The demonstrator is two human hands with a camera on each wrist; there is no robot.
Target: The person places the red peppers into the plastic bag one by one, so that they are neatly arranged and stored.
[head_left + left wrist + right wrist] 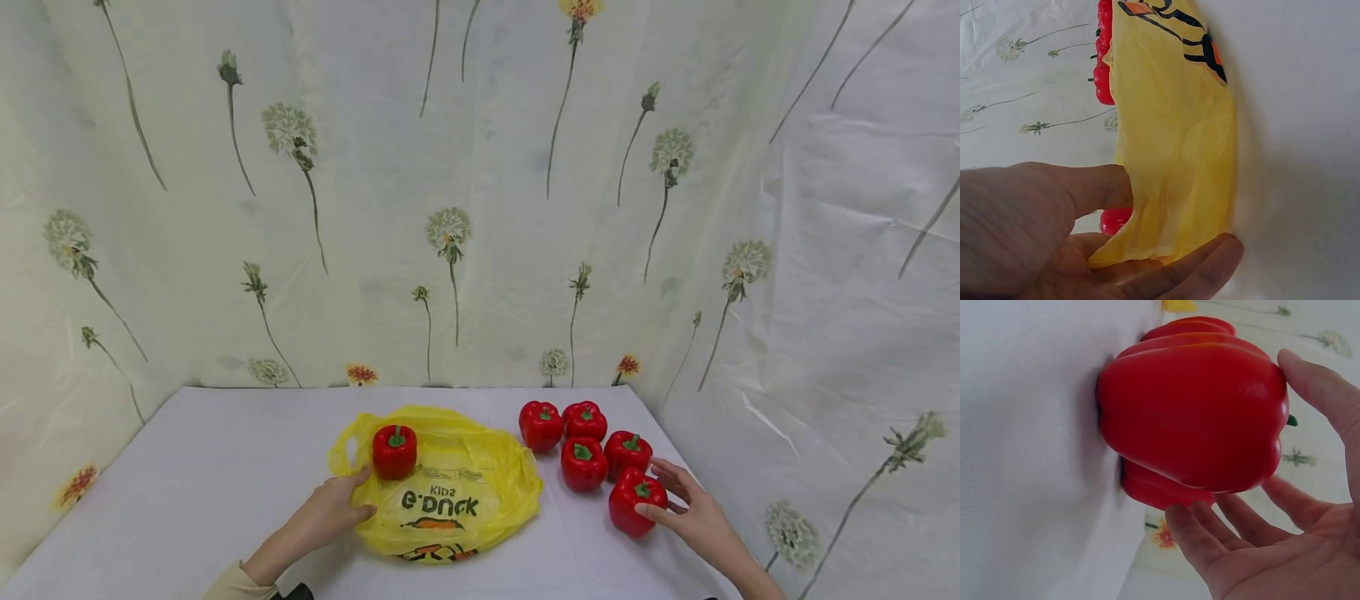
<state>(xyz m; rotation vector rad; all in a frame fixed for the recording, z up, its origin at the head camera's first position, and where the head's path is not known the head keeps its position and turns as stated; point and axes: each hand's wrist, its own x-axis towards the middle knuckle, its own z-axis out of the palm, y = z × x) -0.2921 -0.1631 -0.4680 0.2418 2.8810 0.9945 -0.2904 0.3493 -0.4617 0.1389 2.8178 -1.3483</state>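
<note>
A yellow plastic bag (450, 500) with printed lettering lies on the table, one red pepper (394, 452) on its upper left part. The left hand (330, 512) is at the bag's left edge; in the left wrist view its thumb and fingers lie on either side of the yellow plastic (1172, 137). At the right, the right hand (697, 517) reaches around the nearest red pepper (637, 502). In the right wrist view the thumb meets that pepper (1197, 412) near its stem end, while the spread fingers of the hand (1285, 550) lie along its other side, contact unclear.
Several more red peppers (584, 464) stand together behind the nearest one, close to the bag's right edge. A white cloth covers the table (225, 450). Behind the table and along its sides hangs a curtain (375, 167) printed with dandelions.
</note>
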